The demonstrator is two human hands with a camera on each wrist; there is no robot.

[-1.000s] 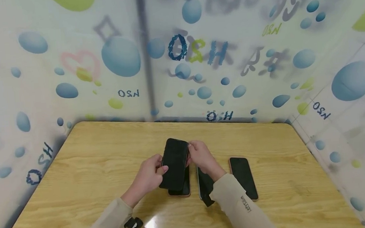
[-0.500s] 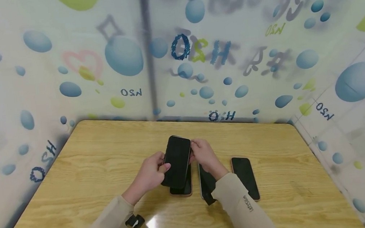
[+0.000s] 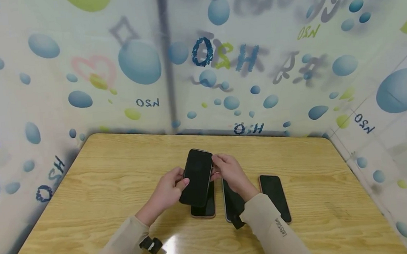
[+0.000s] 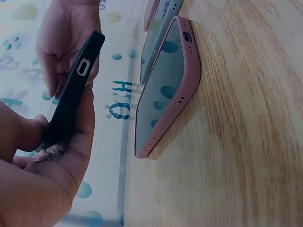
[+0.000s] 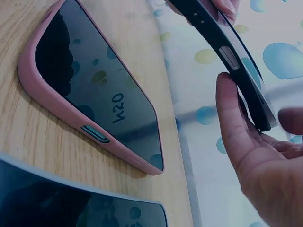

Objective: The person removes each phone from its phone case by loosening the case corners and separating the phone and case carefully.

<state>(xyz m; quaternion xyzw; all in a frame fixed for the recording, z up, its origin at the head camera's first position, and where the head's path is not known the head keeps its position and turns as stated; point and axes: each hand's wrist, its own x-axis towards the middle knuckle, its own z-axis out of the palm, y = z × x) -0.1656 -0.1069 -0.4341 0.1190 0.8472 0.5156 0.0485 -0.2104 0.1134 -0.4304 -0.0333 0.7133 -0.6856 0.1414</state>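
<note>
Both hands hold a smartphone in a black case above the table, its dark screen facing up towards the head camera. My left hand grips its lower left side, thumb on the front edge and fingers behind. The upper right corner is between the thumb and fingers of my right hand. In the right wrist view the black case has a side-button cutout, and the glass edge shows apart from the case's rim near the corner. Under the held phone lies a pink-cased phone, partly covered.
Beside it, partly under the right forearm, lies a phone with a pale blue-grey rim. Farther right lies another pink-cased phone. The wooden table meets a bubble-patterned wall covering at its back. Black wrist cameras sit at both cuffs.
The held phone has risen slightly towards the table's back, showing more of the pink-cased phone beneath. Both hands keep their hold. The whole view has shifted a little.
</note>
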